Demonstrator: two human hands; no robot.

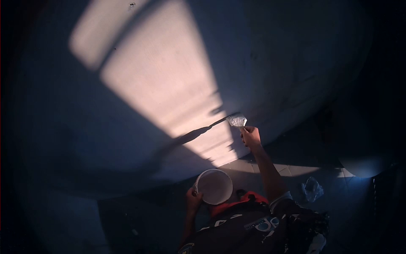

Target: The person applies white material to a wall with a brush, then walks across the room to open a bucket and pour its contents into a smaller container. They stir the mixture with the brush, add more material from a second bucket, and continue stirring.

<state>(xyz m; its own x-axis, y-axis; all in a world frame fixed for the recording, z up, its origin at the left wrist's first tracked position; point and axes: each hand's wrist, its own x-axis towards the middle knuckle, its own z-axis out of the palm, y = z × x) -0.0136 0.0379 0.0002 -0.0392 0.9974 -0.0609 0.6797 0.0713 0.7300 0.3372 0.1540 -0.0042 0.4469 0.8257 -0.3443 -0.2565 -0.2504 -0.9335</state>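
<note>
My right hand [251, 136] is raised at the wall, its fingers closed round the handle of a broad, flat paintbrush [237, 120]. The brush's whitish head points up and left and overlaps the wall [165, 72] in this view. Lower down, my left hand [194, 197] grips the side of a round white bucket [215, 186] in front of my body, thumb at the rim. The bucket's mouth faces up, and its inside looks pale and shaded.
Sunlight falls in a slanted bright patch across the wall, crossed by my arm's shadow. A crumpled clear plastic bag [312, 189] lies on the tiled floor [292, 170] at the right. A rounded pale object [366, 166] stands beyond it. Deep shadow covers both sides.
</note>
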